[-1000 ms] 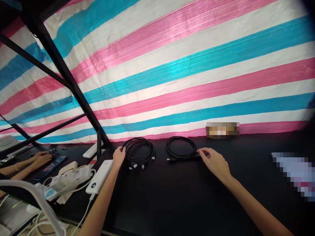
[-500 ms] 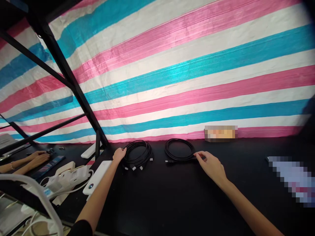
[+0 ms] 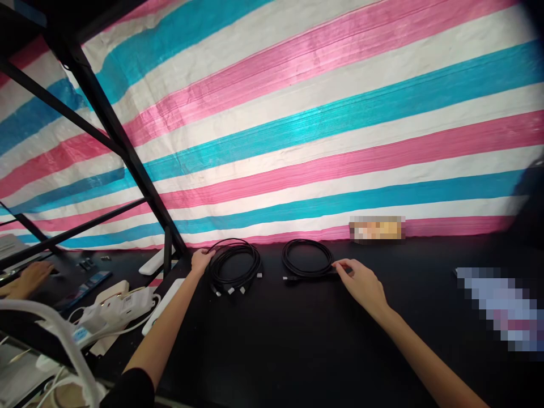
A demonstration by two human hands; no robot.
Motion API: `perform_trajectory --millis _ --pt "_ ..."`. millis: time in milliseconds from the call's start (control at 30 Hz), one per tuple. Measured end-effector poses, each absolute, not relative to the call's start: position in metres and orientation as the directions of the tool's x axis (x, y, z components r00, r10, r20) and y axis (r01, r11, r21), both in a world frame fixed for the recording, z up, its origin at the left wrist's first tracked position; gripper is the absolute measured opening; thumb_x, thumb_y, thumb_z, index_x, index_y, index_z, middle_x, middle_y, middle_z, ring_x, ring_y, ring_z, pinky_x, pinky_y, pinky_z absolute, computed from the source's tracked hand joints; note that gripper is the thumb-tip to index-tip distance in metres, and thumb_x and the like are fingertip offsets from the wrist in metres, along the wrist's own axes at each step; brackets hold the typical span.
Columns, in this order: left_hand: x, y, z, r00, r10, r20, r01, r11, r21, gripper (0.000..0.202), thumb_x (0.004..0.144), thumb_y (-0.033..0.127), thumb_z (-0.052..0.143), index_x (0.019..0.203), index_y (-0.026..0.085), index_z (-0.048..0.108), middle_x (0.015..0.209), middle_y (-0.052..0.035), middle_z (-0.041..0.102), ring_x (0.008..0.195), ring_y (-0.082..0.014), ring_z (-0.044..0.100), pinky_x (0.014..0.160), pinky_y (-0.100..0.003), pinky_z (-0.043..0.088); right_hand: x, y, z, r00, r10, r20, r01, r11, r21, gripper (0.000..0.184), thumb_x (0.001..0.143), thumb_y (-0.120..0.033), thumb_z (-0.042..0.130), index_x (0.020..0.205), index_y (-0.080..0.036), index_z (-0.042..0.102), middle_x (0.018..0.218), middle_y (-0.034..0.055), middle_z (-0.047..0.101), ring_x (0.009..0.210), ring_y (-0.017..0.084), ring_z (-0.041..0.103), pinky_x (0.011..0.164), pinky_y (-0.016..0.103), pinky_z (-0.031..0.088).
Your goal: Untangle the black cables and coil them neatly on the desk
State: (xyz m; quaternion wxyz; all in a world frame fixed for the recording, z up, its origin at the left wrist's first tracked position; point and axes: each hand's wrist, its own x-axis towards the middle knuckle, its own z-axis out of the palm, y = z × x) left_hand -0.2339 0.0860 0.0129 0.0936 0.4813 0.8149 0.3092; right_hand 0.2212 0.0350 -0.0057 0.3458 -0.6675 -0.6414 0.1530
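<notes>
Two black coiled cables lie on the dark table, both with light connector ends. My left hand (image 3: 202,261) is closed at the left edge of the left coiled cable (image 3: 236,263), and one strand of it arches up to my fingers. Several connectors stick out along this coil's near side. The right coiled cable (image 3: 307,258) is smaller and neater, with a connector at its lower left. At its right side, my right hand (image 3: 363,286) pinches the cable between thumb and forefinger; the pinched part is mostly covered by the fingertips.
Left of my arm are a white power bank-like device (image 3: 164,306) and a white power strip (image 3: 131,303) with cords. A black metal frame (image 3: 131,158) slants up there. Beyond it is another person's hand (image 3: 34,277). Blurred items lie behind and to the right. A striped sheet (image 3: 297,130) hangs behind.
My left hand has shifted slightly left and up, drawing a strand away from the left coil. My right hand keeps its pinch. The other person's hands have moved left.
</notes>
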Motion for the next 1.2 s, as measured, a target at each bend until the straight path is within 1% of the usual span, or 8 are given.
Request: perform_trajectory --millis 167,433,567,767,867,967,1067,1200 --pt "-0.230 0.084 0.029 -0.493 0.866 0.086 0.721 0.351 0.598 0.035 0.087 0.033 0.054 0.116 0.015 0.053 0.116 -0.0084 0.056 0.098 -0.0223 0.057 0.081 -0.042 0.050 0.220 0.034 -0.006 0.117 0.962 0.246 0.752 0.076 -0.654 0.026 0.083 -0.038 0.044 0.087 -0.026 0.067 0.093 0.0025 0.066 0.075 0.018 0.061 0.057 0.026 0.037" --pt "-0.226 0.077 0.027 -0.506 0.846 -0.169 0.673 0.510 0.536 0.035 0.087 0.032 0.054 0.117 0.015 0.053 0.116 -0.0089 0.055 0.098 -0.0217 0.057 0.081 -0.041 0.050 0.216 0.031 -0.003 0.103 0.975 0.196 0.760 0.050 -0.648 0.025 0.083 -0.038 0.044 0.087 -0.028 0.066 0.095 0.0003 0.065 0.079 0.019 0.061 0.060 0.027 0.037" --pt "-0.227 0.074 0.025 -0.513 0.842 -0.163 0.642 0.503 0.579 0.035 0.086 0.032 0.054 0.117 0.015 0.053 0.116 -0.0087 0.055 0.099 -0.0219 0.057 0.081 -0.041 0.050 0.217 0.032 -0.005 0.104 0.969 0.225 0.752 0.071 -0.655 0.027 0.083 -0.039 0.043 0.087 -0.027 0.067 0.091 0.0017 0.066 0.075 0.018 0.061 0.058 0.027 0.037" --pt "-0.218 0.069 0.038 -0.496 0.867 -0.040 0.597 0.374 0.709 0.033 0.087 0.033 0.053 0.114 0.014 0.054 0.111 -0.0085 0.057 0.094 -0.0204 0.059 0.078 -0.039 0.051 0.217 0.032 -0.007 0.095 0.965 0.243 0.753 0.090 -0.652 0.028 0.081 -0.039 0.043 0.086 -0.027 0.068 0.088 0.0022 0.067 0.073 0.018 0.061 0.057 0.026 0.037" --pt "-0.202 0.061 0.054 -0.425 0.903 0.056 0.577 0.223 0.786 0.037 0.090 0.043 0.042 0.089 0.010 0.060 0.069 -0.0032 0.060 0.056 -0.0120 0.057 0.050 -0.024 0.045 0.217 0.032 -0.006 0.094 0.964 0.248 0.753 0.094 -0.651 0.029 0.081 -0.039 0.043 0.085 -0.027 0.068 0.086 0.0030 0.068 0.072 0.019 0.062 0.056 0.027 0.037" --pt "-0.181 0.047 0.079 -0.340 0.920 0.197 0.568 0.034 0.823 0.043 0.086 0.054 0.039 0.075 0.016 0.056 0.043 0.0059 0.040 0.034 -0.0081 0.039 0.036 -0.020 0.028 0.217 0.031 -0.005 0.098 0.965 0.245 0.749 0.091 -0.656 0.029 0.081 -0.040 0.043 0.085 -0.026 0.068 0.086 0.0038 0.068 0.073 0.020 0.062 0.057 0.027 0.038" --pt "-0.156 0.029 0.107 -0.300 0.894 0.332 0.573 -0.110 0.812 0.037 0.080 0.055 0.050 0.077 0.019 0.057 0.040 0.0080 0.035 0.033 -0.0084 0.032 0.038 -0.022 0.026 0.214 0.030 -0.003 0.087 0.968 0.237 0.751 0.092 -0.654 0.029 0.081 -0.040 0.043 0.085 -0.027 0.068 0.087 0.0037 0.069 0.075 0.020 0.062 0.058 0.028 0.039" --pt "-0.123 0.010 0.136 -0.237 0.692 0.682 0.683 -0.381 0.624 0.030 0.080 0.043 0.055 0.065 0.017 0.059 0.057 0.0020 0.052 0.055 -0.0113 0.047 0.053 -0.022 0.034 0.211 0.027 -0.001 0.061 0.973 0.221 0.753 0.100 -0.651 0.029 0.081 -0.040 0.043 0.086 -0.027 0.068 0.088 0.0034 0.068 0.075 0.020 0.062 0.060 0.028 0.040"
